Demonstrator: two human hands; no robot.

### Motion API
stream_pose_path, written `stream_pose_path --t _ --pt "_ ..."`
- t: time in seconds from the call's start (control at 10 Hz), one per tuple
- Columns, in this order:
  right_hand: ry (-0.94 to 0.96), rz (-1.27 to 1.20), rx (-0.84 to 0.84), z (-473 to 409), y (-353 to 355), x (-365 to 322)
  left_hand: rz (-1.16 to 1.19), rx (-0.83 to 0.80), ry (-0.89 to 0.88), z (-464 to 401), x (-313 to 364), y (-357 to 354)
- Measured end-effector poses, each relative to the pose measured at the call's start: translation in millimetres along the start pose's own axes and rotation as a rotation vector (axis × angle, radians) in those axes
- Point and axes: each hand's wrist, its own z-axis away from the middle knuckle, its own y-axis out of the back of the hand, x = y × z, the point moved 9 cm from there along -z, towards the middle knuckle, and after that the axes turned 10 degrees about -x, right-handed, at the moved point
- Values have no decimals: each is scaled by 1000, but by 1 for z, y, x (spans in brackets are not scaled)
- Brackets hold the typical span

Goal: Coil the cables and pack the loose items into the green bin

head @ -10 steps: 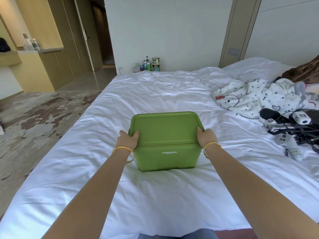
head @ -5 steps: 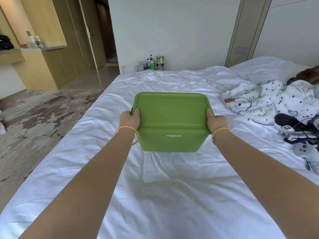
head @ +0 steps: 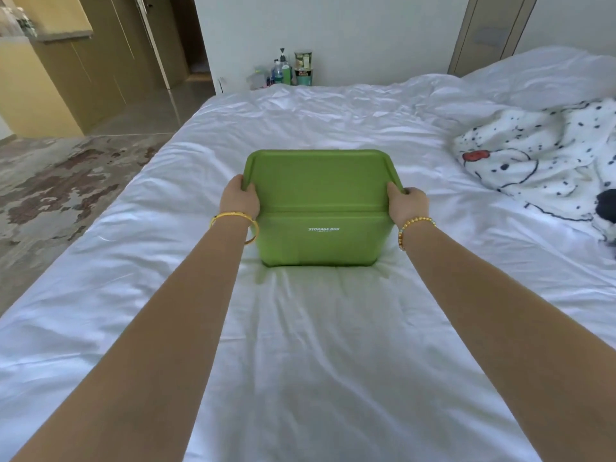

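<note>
Fingers (head: pixel 246 185) of the left hand (head: pixel 238 201) curl over the left rim of the green bin (head: pixel 320 208); thumb side against the outer wall, tips hooked just inside the lid edge. Fingers of the right hand (head: pixel 408 203) do the same on the right rim, curled tight round it, one fingertip (head: pixel 393 190) showing on the lid. Both grips closed on the bin, none of the fingers spread.

Bed (head: pixel 316 345) fills most of the frame, white sheet, creased. Bin sits at centre frame, its base pressed into the sheet, lid on, white lettering "STORAGE BOX" on the near wall. Both forearms reach in from the lower corners.

Spotted blanket (head: pixel 540 158), white with black dots and a red mark, bunched at the right edge, well apart from the bin. Dark item at far right edge, cut off; cannot tell what it is.

Wooden cabinet (head: pixel 50 78) upper left, patterned floor (head: pixel 60 188) below it.

Bottles and a can (head: pixel 290 70) stand together against the far wall, top centre.

Gold bangle (head: pixel 248 225) on the left wrist; gold bead bracelet (head: pixel 415 226) on the right wrist.
</note>
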Motion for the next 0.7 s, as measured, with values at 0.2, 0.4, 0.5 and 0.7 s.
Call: stream_pose_path --t 0.2,0.4,0.5,0.7 --pt "-34 78 34 -6 -2 1 -290 37 64 -10 -5 -1" --pt "19 463 110 40 3 -18 -724 21 125 31 4 6" --pt "34 444 65 76 2 -19 -787 -50 73 64 15 6" --pt "128 249 0 160 27 -24 -739 -155 -57 147 38 -1"
